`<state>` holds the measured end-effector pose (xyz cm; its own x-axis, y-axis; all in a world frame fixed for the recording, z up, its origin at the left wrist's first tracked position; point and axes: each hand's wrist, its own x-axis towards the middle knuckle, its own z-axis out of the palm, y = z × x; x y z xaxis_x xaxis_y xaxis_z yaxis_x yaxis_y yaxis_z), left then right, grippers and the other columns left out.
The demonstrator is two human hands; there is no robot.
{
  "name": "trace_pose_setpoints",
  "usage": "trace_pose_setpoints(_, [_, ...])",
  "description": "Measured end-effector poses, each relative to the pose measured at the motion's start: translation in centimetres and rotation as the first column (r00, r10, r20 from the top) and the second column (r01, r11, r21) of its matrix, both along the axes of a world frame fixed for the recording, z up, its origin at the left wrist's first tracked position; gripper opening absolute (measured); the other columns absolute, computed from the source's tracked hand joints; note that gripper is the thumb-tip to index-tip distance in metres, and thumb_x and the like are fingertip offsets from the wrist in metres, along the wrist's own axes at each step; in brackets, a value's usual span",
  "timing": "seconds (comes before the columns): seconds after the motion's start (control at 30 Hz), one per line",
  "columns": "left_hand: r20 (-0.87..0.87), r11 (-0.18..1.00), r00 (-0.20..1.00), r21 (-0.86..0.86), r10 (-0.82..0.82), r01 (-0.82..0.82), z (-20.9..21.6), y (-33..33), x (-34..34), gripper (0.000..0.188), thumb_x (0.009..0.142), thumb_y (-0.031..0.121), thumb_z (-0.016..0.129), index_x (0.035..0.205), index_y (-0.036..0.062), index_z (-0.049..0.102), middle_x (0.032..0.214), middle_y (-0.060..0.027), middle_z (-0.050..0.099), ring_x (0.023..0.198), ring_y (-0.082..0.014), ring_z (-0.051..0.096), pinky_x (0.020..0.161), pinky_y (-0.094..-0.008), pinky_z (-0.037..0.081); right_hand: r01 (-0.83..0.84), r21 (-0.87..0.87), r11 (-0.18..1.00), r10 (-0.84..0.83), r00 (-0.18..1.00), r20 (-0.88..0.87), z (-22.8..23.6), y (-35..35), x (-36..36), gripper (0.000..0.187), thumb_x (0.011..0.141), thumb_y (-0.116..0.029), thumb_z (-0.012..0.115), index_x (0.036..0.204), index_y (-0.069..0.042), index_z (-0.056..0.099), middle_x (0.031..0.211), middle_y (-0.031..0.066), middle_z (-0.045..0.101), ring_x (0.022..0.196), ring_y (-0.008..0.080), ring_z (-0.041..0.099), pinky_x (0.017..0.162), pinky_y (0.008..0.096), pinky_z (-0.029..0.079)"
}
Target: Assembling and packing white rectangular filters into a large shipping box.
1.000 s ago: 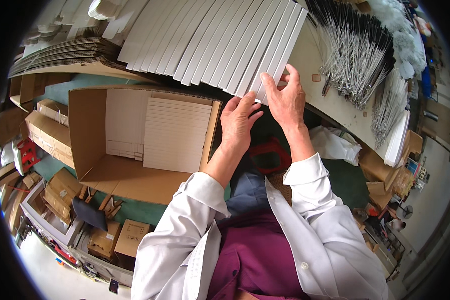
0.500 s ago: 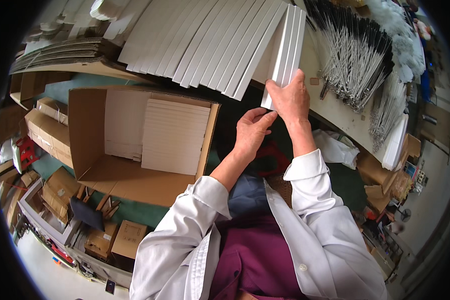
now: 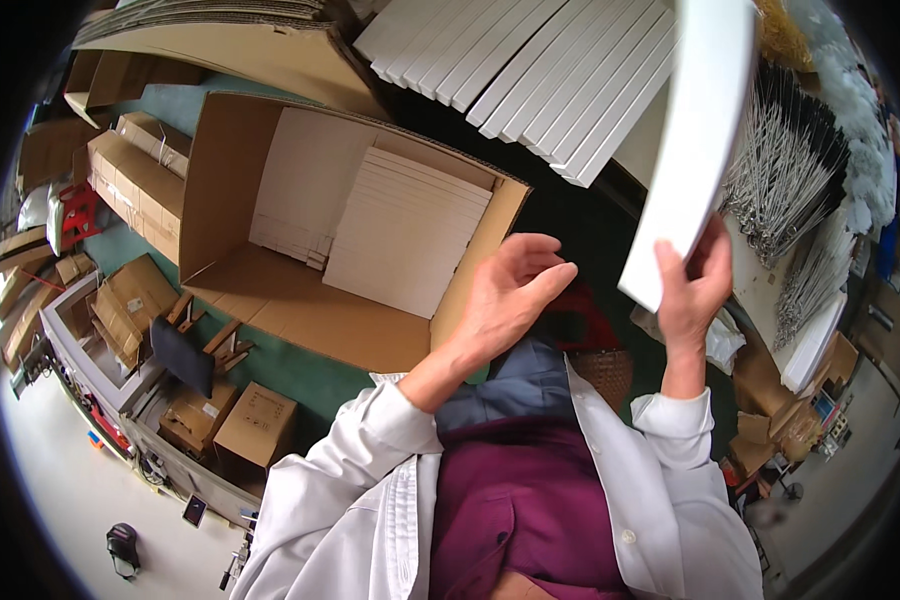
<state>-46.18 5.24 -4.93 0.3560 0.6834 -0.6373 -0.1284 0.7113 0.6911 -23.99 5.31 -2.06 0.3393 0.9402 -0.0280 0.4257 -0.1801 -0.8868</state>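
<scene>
My right hand pinches a long, flat white piece by its near end, my left hand is half-curled and empty, the open brown cardboard carton left of those fingers looks part-filled with white slabs, slim white bars beyond them still outside.

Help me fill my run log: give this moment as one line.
left hand: empty, near open carton; right hand: gripping long white piece; carton: white stack inside; white strips: in a row
</scene>
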Motion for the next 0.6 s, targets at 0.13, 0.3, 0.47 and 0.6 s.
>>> trace_pose_setpoints(0.13, [0.214,0.968,0.950,0.057,0.228,-0.245,0.7,-1.0,-5.2,0.079,0.083,0.017,0.082,0.146,-0.0025,0.039,0.136,-0.0193,0.055,0.121,-0.0241,0.057,0.102,-0.0366,0.049,-0.376,0.051,0.925,0.357,0.907,0.225,0.3,-0.5,-7.0,0.061,0.078,-0.021,0.078,0.127,0.004,0.054,0.103,0.0206,0.068,0.087,0.0328,0.071,0.077,0.0400,0.057])
trace_pose_setpoints(0.3, [0.049,0.845,0.843,-0.036,0.535,-0.534,-2.2,-2.3,-9.4,0.059,0.088,0.026,0.077,0.131,-0.0032,0.049,0.120,-0.0126,0.062,0.114,-0.0224,0.060,0.102,-0.0381,0.047,-0.638,0.057,0.768,0.597,0.746,0.296,-5.7,-1.1,-15.2,0.058,0.074,-0.018,0.076,0.122,0.004,0.053,0.094,0.0194,0.067,0.085,0.0349,0.069,0.073,0.0433,0.056])
trace_pose_setpoints(0.47, [-0.070,0.711,0.738,-0.219,0.671,-0.668,-8.9,-2.2,-12.9,0.043,0.090,0.029,0.074,0.118,0.0019,0.056,0.108,-0.0070,0.063,0.100,-0.0166,0.062,0.087,-0.0335,0.050,-0.758,-0.073,0.648,0.738,0.600,0.310,-10.6,0.6,-19.9,0.061,0.074,-0.020,0.078,0.124,0.004,0.052,0.095,0.0207,0.067,0.088,0.0378,0.067,0.077,0.0459,0.055])
trace_pose_setpoints(0.6, [-0.034,0.679,0.727,-0.328,0.686,-0.657,-14.9,-1.2,-14.9,0.033,0.091,0.027,0.073,0.112,0.0060,0.059,0.097,-0.0035,0.064,0.085,-0.0141,0.062,0.068,-0.0294,0.049,-0.760,-0.325,0.563,0.826,0.503,0.254,-13.8,2.8,-21.7,0.051,0.078,-0.022,0.075,0.116,0.001,0.049,0.096,0.0238,0.067,0.092,0.0424,0.065,0.080,0.0513,0.053])
